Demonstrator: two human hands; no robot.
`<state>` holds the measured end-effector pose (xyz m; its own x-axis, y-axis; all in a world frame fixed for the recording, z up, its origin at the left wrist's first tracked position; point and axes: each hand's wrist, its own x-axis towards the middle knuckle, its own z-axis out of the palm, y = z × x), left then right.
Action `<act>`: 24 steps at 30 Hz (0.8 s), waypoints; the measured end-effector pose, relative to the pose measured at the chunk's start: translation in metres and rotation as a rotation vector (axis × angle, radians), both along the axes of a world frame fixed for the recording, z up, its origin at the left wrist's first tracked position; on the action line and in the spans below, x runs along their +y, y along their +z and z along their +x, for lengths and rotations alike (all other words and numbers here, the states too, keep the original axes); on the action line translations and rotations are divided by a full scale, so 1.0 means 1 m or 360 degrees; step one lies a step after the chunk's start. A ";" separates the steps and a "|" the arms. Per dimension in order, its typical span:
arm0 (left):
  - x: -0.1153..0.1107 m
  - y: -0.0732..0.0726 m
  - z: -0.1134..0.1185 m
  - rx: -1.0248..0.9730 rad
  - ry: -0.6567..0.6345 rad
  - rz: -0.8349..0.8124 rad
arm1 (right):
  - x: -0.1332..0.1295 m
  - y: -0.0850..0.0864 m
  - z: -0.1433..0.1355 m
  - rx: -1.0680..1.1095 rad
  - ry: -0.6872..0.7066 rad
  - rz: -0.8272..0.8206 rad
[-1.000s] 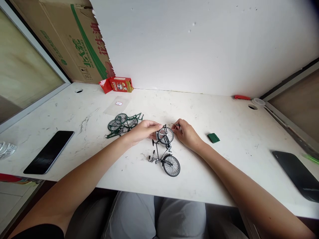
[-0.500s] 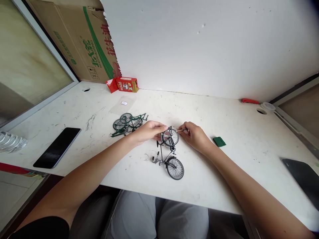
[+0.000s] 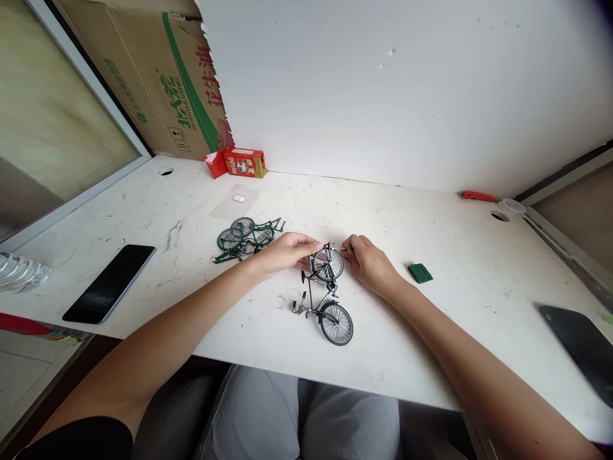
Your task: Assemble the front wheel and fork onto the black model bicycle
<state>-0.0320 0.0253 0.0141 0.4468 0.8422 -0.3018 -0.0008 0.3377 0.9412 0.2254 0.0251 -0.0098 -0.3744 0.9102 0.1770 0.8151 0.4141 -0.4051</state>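
Note:
A black model bicycle point(image 3: 313, 295) lies on the white table, its one wheel point(image 3: 337, 324) toward me and its other wheel at the far end. Thumb and fingers of my left hand point(image 3: 290, 250) pinch that far end beside the wheel. Just right of it, my right hand point(image 3: 366, 259) is closed around a small screwdriver point(image 3: 345, 248), whose thin shaft points left at the bicycle's far end. Whether the tip touches is too small to tell. Green model bicycle parts point(image 3: 244, 239) with two wheels lie beyond my left forearm.
A phone point(image 3: 109, 283) and a clear ribbed plastic item point(image 3: 23, 273) lie at left. A small green block point(image 3: 420, 273) is right of my right hand, a black flat object point(image 3: 577, 345) farther right. Behind are a red box point(image 3: 245, 163), a clear bag point(image 3: 234, 204) and a red tool point(image 3: 479, 195).
My right hand has shifted slightly and the screwdriver now sits closer to the bicycle's far end, a little higher. My left hand and the bicycle stay in place.

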 end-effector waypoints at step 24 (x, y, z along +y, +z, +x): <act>0.002 0.008 -0.008 0.0025 0.0008 0.0059 | -0.002 0.017 0.012 0.0316 0.0120 -0.0123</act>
